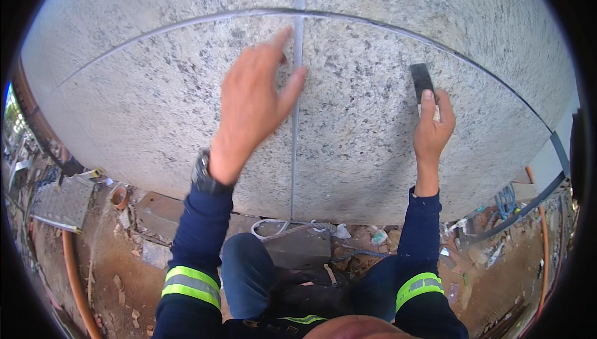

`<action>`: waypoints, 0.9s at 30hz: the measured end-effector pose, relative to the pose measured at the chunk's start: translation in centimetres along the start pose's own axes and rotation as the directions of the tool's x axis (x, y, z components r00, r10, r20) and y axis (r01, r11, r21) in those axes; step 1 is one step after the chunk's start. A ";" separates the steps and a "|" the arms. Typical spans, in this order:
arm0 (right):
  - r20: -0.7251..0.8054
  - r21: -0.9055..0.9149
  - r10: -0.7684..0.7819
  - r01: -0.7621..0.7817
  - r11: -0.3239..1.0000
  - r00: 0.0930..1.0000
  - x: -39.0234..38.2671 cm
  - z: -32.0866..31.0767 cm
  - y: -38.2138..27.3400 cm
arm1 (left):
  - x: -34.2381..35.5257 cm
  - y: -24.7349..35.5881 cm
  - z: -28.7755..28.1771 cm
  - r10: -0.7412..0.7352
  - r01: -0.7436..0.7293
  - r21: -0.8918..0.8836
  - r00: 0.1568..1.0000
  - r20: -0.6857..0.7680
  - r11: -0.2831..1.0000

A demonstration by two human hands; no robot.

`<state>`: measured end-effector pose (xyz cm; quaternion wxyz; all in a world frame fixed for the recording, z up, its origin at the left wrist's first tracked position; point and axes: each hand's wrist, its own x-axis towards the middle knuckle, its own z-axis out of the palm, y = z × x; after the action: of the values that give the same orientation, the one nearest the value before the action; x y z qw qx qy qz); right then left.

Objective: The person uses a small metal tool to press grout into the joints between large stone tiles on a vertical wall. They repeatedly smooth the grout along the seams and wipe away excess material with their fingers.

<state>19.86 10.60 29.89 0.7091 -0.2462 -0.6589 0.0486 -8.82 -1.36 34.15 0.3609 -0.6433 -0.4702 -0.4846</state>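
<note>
In front of me stands a speckled grey stone-like wall [360, 102], split by a straight vertical grey joint [296, 146] and a dark horizontal joint [379, 23] that curves in the lens. My left hand [249, 99], slightly smeared by motion, is over the left panel beside the vertical joint. Its index finger and thumb are stretched out, the fingertip just below where the joints cross, and it holds nothing. Further right, my right hand [433, 132] grips a small black rectangular block [421, 78] between thumb and fingers, its upper end pointing up. The gripped lower part is mostly hidden.
At the wall's foot lie a white rope [280, 233] and a grey slab [305, 252]. Orange pipes [76, 286] run along the littered dirt ground on both sides. A bluish coiled cord [507, 201] lies at right, a metal plate [62, 201] at left.
</note>
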 end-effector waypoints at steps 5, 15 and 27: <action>0.104 0.011 -0.143 0.143 0.990 0.984 0.7 -1.1 1.0 | 4.1 -0.2 -0.4 0.003 -0.040 0.282 0.991 0.130 0.959; -0.002 0.104 -0.086 0.086 0.991 0.996 0.4 -0.2 1.1 | 4.1 4.5 2.3 -0.065 -0.044 0.480 0.976 0.207 0.876; -0.041 0.630 0.270 -0.185 0.754 0.962 2.4 -2.4 1.1 | 4.2 3.5 0.1 0.316 -0.336 0.188 0.940 0.129 0.923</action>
<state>22.72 11.79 31.58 0.7801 -0.0801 -0.5238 0.3325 -5.02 -1.21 38.18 0.4784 -0.6940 -0.4215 -0.3346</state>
